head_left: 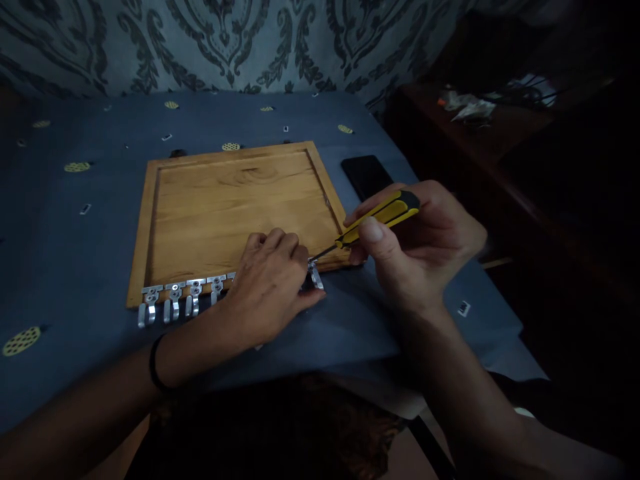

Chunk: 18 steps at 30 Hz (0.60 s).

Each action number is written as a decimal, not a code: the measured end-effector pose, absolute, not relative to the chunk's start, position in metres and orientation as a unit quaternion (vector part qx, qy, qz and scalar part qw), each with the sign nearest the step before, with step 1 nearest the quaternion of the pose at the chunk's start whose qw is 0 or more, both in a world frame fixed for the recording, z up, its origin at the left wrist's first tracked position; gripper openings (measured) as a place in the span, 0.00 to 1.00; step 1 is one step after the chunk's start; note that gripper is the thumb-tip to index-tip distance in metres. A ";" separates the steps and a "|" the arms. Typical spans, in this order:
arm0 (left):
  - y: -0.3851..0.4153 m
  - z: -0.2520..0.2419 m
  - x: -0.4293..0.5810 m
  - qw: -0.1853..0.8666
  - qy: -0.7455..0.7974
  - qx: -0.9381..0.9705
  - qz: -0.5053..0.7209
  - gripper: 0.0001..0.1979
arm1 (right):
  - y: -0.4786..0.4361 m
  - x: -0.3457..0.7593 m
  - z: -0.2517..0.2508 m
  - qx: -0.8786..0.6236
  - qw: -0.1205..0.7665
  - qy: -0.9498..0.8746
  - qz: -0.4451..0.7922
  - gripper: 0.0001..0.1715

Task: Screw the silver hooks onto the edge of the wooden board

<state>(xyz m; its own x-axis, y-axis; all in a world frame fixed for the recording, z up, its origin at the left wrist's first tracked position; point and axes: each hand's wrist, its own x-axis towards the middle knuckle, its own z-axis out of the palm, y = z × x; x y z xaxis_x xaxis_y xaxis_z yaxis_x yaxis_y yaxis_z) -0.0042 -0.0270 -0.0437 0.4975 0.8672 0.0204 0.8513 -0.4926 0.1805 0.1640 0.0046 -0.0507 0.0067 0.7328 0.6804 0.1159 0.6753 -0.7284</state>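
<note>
A framed wooden board lies flat on the cloth-covered table, with several metal hooks in a row along its near edge. My left hand rests over that edge, fingers curled, its thumb at the metal hook nearest the right corner. Part of the row is hidden beneath this hand. In my right hand is a screwdriver with a yellow and black handle, gripped between thumb and fingers. Its shaft slants down to the left, and the tip meets the top of the right-hand hook.
A black phone-like slab lies on the blue patterned tablecloth, right of the board. Patterned fabric rises behind the table. Farther right, a dark wooden surface carries crumpled clear plastic and cables.
</note>
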 end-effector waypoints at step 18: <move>-0.028 -0.047 -0.006 0.049 0.487 0.869 0.080 0.20 | 0.010 0.165 -0.047 -0.311 0.604 -0.674 0.289 0.13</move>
